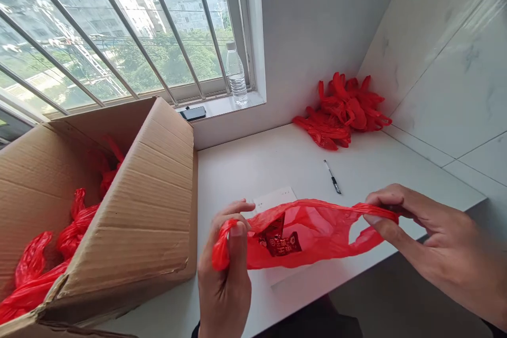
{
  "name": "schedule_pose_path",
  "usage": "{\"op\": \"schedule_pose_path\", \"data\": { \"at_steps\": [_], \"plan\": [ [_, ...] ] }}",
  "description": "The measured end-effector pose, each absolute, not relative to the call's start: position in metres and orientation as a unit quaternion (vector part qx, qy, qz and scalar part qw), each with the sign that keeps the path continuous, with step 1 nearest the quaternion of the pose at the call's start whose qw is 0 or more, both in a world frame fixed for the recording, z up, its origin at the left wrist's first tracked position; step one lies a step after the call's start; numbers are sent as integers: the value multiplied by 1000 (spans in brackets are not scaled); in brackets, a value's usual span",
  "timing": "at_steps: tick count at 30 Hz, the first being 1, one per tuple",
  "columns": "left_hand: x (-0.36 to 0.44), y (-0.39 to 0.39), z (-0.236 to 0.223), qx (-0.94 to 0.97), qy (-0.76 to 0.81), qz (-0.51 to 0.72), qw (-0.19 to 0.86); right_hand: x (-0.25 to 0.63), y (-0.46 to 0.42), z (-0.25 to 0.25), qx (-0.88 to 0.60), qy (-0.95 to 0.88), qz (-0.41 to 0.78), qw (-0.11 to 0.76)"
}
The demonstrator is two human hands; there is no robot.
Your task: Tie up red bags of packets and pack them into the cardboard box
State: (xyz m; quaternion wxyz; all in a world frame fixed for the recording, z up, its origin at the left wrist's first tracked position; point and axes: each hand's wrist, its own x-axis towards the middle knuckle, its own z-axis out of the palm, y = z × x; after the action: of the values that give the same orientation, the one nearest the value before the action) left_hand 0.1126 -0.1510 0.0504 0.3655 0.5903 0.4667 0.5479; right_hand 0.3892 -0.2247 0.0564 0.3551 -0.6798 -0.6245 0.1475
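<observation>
A thin red plastic bag (325, 253) is stretched sideways between my two hands, its mouth spread open. My left hand (225, 269) pinches one handle, bunched between thumb and fingers. At the other end, my right hand (420, 232) grips the second handle between thumb and fingers. Inside the bag lie small dark red wrapped packets (284, 244) with pale printing; how many cannot be made out. Partly covered by the bag, a white sheet of paper (274, 198) rests on the white table beneath.
A cardboard box (154, 206) holding tied red bags (77, 227) stands at the left. A pile of red bags (344, 108) lies at the back right, near a pen (332, 177). On the windowsill are a water bottle (237, 79) and a phone (193, 113).
</observation>
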Motion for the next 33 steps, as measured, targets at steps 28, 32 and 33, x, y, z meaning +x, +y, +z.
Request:
{"op": "schedule_pose_path", "data": {
  "at_steps": [28, 32, 33],
  "plan": [
    [142, -157, 53, 591, 418, 252, 643, 306, -163, 70, -480, -688, 345, 421],
    [134, -145, 39, 505, 465, 333, 646, 317, -158, 68, -488, -658, 423, 387],
    [132, -143, 38, 483, 477, 365, 637, 319, -158, 67, -487, -649, 437, 388]
  ]
}}
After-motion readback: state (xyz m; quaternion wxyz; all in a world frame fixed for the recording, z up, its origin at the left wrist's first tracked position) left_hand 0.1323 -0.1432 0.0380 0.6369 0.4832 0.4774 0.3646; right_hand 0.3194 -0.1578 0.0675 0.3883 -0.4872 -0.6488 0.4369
